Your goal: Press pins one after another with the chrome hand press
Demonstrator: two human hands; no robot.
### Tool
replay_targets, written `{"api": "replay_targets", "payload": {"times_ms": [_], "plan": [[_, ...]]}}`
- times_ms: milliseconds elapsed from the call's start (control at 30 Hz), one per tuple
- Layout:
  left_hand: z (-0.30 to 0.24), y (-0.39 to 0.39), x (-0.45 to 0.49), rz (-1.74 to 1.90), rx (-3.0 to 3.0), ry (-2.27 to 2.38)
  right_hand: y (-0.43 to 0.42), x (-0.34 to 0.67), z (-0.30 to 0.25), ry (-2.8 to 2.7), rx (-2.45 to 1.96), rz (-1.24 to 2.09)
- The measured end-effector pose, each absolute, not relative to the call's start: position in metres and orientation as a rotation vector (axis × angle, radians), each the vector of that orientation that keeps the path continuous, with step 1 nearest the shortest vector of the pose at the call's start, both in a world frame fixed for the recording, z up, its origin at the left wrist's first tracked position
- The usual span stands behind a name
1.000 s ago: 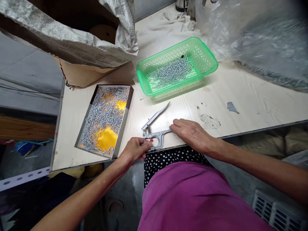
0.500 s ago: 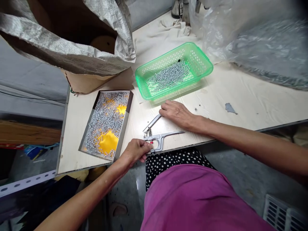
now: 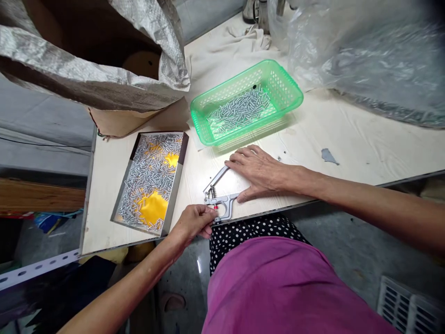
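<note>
Grey snap-fastener pliers with a spring and a red part at the jaw lie near the front edge of the table, handles spread apart. My right hand spans the handles: its fingers rest over the upper handle's end and its thumb is at the lower handle. At the jaw, my left hand is closed in a pinch; whatever lies between those fingertips is hidden. To the left is a shallow box of small silvery spring-like pieces on a yellow bottom. Behind the pliers stands a green basket with more such pieces.
A large woven sack stands open at the back left. Clear plastic bags fill the back right, near a crumpled pale cloth. A grey scrap lies on the table to the right.
My right hand has opened wider, its thumb coming down to the lower handle while the fingers stay on the upper one. My left hand keeps its pinch at the jaw.
</note>
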State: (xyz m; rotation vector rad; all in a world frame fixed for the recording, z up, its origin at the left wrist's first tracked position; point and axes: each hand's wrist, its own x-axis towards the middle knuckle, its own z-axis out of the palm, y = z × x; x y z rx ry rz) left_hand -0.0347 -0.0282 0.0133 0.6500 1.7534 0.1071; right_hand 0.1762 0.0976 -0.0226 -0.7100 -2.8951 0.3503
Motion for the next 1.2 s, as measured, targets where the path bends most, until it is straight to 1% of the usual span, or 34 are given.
{"api": "replay_targets", "payload": {"times_ms": [133, 367, 533, 633, 767, 900, 1033, 1200], "plan": [[0.012, -0.029, -0.034, 0.135, 0.644, 1.755, 0.094, 0.176, -0.024, -2.919, -0.723, 0.344], [0.016, -0.031, -0.032, 0.169, 0.645, 1.764, 0.083, 0.171, -0.016, -2.989, -0.78, 0.24], [0.008, -0.036, -0.038, 0.163, 0.701, 1.748, 0.075, 0.176, -0.017, -2.965, -0.81, 0.245], [0.005, -0.045, -0.042, 0.104, 1.019, 1.849, 0.072, 0.179, -0.017, -2.922, -0.802, 0.283], [0.009, -0.05, -0.033, 0.149, 1.688, 2.007, 0.069, 0.18, -0.014, -2.904, -0.841, 0.403], [0.007, -0.03, -0.013, 0.224, 2.231, 1.853, 0.065, 0.18, -0.012, -2.895, -0.907, 0.477], [-0.002, 0.0, -0.005, 0.107, 2.376, 1.604, 0.062, 0.182, -0.012, -2.875, -0.898, 0.506], [-0.002, 0.009, -0.003, -0.022, 2.386, 1.524, 0.054, 0.182, -0.007, -2.906, -0.994, 0.493]]}}
